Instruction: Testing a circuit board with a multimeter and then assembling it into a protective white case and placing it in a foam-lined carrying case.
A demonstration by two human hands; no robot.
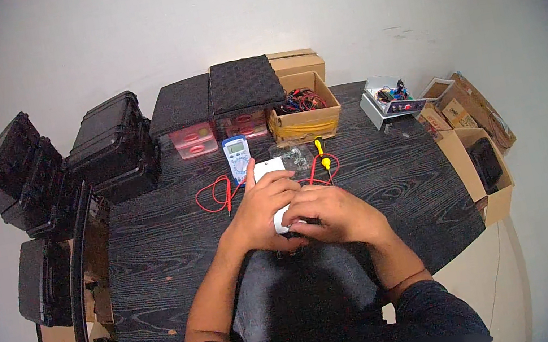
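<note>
Close to my body, over the near part of the dark table, my left hand (257, 212) is closed round a white plastic-looking object (269, 167). One flat end of it sticks out beyond the fingers, and a rounded white part shows lower down between the hands. My right hand (334, 210) bends over the near end, its fingers curled against the object. What the right fingertips pinch is mostly hidden. Just beyond lie a blue-and-white multimeter (237, 151), a red test lead (228, 195), a clear plastic bag (296, 157) and a yellow-handled screwdriver (321, 149).
Along the back stand foam-topped clear boxes (245, 82) and a cardboard box (310, 124) of wires. An open white electronics case (391, 106) sits back right. Black hard cases (111, 152) are stacked left. Another carton (498, 201) is by the right edge of the table (405, 206).
</note>
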